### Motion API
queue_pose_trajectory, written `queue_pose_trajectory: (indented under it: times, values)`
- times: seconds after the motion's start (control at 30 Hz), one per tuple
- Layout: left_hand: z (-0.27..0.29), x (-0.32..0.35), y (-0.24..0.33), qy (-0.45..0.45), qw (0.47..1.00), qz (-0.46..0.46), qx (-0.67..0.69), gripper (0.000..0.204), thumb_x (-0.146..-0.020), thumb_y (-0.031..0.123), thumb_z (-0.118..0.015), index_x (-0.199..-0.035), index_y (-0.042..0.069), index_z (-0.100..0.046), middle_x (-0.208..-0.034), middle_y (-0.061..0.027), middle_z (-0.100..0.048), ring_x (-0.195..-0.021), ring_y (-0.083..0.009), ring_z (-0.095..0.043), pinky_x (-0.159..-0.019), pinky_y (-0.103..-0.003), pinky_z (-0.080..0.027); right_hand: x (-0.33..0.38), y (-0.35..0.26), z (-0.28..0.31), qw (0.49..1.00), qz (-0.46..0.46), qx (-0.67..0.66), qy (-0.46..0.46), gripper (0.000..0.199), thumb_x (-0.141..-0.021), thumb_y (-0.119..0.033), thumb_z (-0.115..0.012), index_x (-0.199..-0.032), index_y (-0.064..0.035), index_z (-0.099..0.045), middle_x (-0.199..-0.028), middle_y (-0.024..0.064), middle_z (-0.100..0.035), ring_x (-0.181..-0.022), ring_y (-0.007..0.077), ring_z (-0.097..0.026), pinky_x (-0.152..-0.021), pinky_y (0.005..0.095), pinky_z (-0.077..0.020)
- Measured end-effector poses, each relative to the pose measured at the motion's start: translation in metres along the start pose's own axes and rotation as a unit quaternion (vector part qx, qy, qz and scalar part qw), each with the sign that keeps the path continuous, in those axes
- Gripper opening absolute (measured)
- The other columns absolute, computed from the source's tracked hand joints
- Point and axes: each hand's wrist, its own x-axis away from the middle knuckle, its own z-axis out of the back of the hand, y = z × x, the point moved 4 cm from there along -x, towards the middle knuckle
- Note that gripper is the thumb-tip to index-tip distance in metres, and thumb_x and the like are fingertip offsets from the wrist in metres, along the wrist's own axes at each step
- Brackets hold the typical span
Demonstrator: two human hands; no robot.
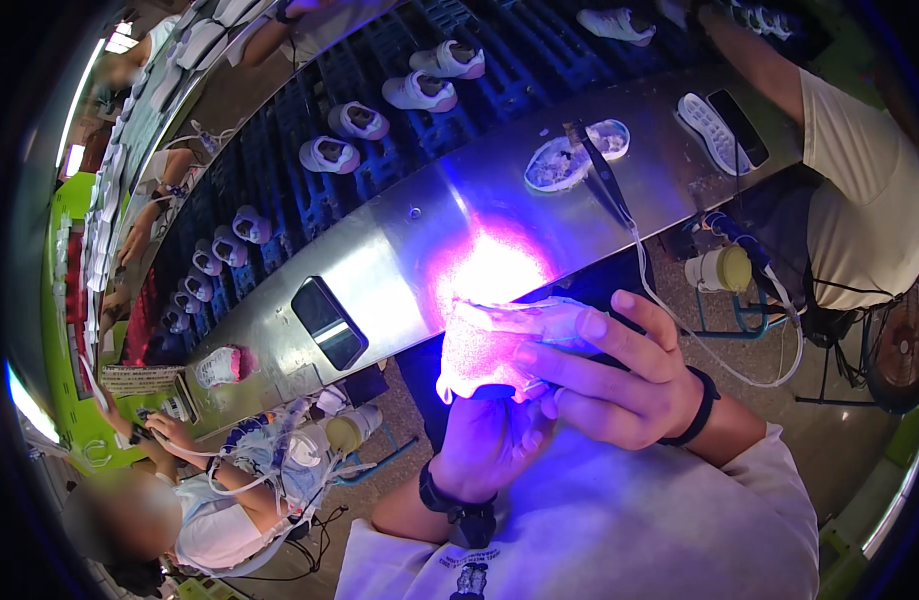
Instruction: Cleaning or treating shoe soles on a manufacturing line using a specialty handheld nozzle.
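A small light-coloured shoe (485,350), lit pink and violet, is held up in front of me at the edge of the metal bench. My left hand (495,440) is closed round it from below, its fingers partly hidden behind the shoe. From the right side, my right hand (620,380) grips the same shoe, with long fingers laid along it and the index finger raised off. A very bright violet-white glow (490,265) falls on the bench just beyond the shoe and washes out detail there.
The metal bench (400,240) carries a dark phone (330,322), a brush with a corded handle (602,175) over an oval tray (555,168), a white sole (715,130) and a pinkish shoe (220,367). Behind runs a slatted conveyor (280,200) with several shoes. Co-workers sit left and right.
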Motion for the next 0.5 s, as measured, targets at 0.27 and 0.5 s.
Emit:
queue_pose_trajectory:
  times: [0.27, 0.5]
  values:
    - [-0.013, -0.010, 0.002, -0.003, 0.998, -0.036, -0.044, 0.043, -0.111, 0.041, -0.038, -0.133, 0.007, -0.051, -0.100, -0.0038, -0.063, -0.060, -0.0115, -0.059, -0.044, -0.023, -0.045, -0.003, 0.006, -0.005, 0.999, 0.007, -0.013, -0.045, 0.011, -0.088, -0.021, -0.071, -0.098, -0.0189, -0.067, -0.134, -0.0018, -0.069, -0.144, 0.0284, -0.044, -0.123, 0.0532, -0.0294]
    - [0.037, -0.025, 0.020, -0.161, 0.981, -0.068, -0.081, 0.056, -0.108, 0.043, -0.045, -0.150, 0.006, -0.042, -0.127, -0.0142, -0.063, -0.105, -0.0249, -0.067, -0.081, -0.034, -0.056, 0.006, 0.006, 0.010, 0.989, 0.054, -0.137, 0.011, 0.015, -0.085, -0.015, -0.073, -0.098, -0.0158, -0.066, -0.132, 0.0006, -0.070, -0.147, 0.0363, -0.039, -0.122, 0.0550, -0.0273]
